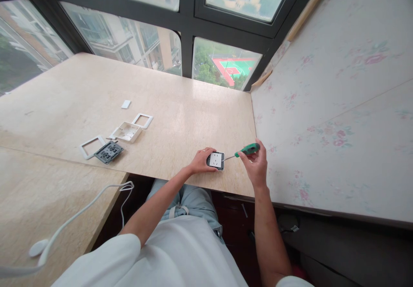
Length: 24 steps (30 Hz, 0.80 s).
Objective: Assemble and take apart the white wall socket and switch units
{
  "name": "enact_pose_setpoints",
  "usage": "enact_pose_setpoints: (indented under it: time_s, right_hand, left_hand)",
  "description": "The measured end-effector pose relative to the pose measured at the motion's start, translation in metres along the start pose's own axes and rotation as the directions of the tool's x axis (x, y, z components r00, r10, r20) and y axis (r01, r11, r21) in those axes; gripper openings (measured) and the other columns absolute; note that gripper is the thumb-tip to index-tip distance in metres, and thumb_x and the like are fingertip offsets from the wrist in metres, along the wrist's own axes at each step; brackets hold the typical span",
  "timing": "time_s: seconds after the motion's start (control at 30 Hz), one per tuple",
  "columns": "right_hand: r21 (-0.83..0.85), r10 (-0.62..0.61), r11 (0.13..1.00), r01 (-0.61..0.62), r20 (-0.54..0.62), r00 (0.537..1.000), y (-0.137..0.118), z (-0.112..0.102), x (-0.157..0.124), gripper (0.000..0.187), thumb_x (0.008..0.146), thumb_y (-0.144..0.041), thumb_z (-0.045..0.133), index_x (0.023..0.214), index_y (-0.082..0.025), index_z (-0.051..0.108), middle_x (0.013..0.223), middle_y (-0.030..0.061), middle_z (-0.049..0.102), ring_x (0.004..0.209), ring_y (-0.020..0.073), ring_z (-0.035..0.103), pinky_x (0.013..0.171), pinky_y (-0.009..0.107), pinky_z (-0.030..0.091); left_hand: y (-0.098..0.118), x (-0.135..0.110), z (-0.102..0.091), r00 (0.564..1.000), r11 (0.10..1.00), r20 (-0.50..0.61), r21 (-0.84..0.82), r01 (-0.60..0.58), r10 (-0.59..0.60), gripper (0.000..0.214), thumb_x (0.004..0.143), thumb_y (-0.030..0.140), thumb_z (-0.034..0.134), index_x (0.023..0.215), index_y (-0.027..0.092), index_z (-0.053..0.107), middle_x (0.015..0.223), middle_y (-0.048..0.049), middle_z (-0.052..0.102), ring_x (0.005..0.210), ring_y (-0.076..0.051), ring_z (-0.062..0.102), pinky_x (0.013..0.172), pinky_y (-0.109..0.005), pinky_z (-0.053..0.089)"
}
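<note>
While the left hand [202, 161] steadies the socket [215, 160] near the front edge of the counter [174, 140], the right hand [254, 162] works a screwdriver [248, 149] at it from the side. From where I stand, the left fingers and thumb are wrapped around the socket's left part, keeping it face up on the stone. The right hand has the green handle gripped in its fingers, and the shaft slants down to the socket's right edge, where the tip seems to touch.

Judging by how the parts lie, the work is partway along. The socket has its white face in place inside a dark surround, yet no white outer frame is on it. Whether its screws are tight is too small to tell. Off to the left, out of both hands, a second set lies in pieces: a dark module [109, 152] overlapping one frame [83, 150], an open white box [135, 135] with another frame [149, 122] just behind it, and a small white plate [126, 104] farther back. None of these are joined up.

I can read no brand or lettering anywhere. The socket's face shows only its dark slots, and the screwdriver's handle is too small to make out any marking.
</note>
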State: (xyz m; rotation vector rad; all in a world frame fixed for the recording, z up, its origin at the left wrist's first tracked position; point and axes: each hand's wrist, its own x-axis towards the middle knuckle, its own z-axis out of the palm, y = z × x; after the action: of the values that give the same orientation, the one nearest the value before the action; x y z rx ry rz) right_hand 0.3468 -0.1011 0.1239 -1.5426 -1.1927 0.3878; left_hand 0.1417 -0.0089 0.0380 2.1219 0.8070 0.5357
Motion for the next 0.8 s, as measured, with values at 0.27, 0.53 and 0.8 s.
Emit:
enact_pose_setpoints:
  time_s: [0.27,0.53,0.8]
  right_hand:
    - [-0.23,-0.372,0.843,0.486,0.404,0.836,-0.041,0.003,0.017,0.048,0.095,-0.026,0.054,0.142,-0.031,0.044,0.124,0.0101,0.063,0.108,0.0226,0.065,0.09,0.041,0.058]
    - [-0.117,-0.367,0.855,0.506,0.552,0.748,-0.065,-0.011,0.027,0.035,0.098,-0.019,0.045,0.13,-0.027,0.054,0.124,0.0088,0.065,0.116,0.0213,0.062,0.094,0.04,0.057]
    - [-0.23,-0.329,0.847,0.48,0.483,0.812,-0.064,-0.011,0.035,0.027,0.094,-0.022,0.051,0.119,-0.024,0.06,0.112,0.0088,0.071,0.102,0.0232,0.069,0.09,0.041,0.056]
  left_hand:
    - [-0.002,0.0,0.001,1.0,1.0,-0.013,0.007,-0.019,0.019,0.079,0.062,0.051,0.081,0.128,0.023,0.048,0.129,-0.0108,0.056,0.12,-0.032,0.053,0.102,-0.045,0.037]
    - [-0.002,-0.001,0.002,1.0,1.0,-0.022,0.017,-0.012,0.012,0.079,0.061,0.049,0.081,0.128,0.023,0.048,0.128,-0.0104,0.057,0.118,-0.032,0.054,0.101,-0.045,0.038]
    - [-0.002,-0.001,0.001,0.999,1.0,-0.024,0.008,-0.022,0.022,0.079,0.061,0.05,0.082,0.127,0.023,0.048,0.129,-0.0108,0.057,0.12,-0.032,0.053,0.101,-0.046,0.037]
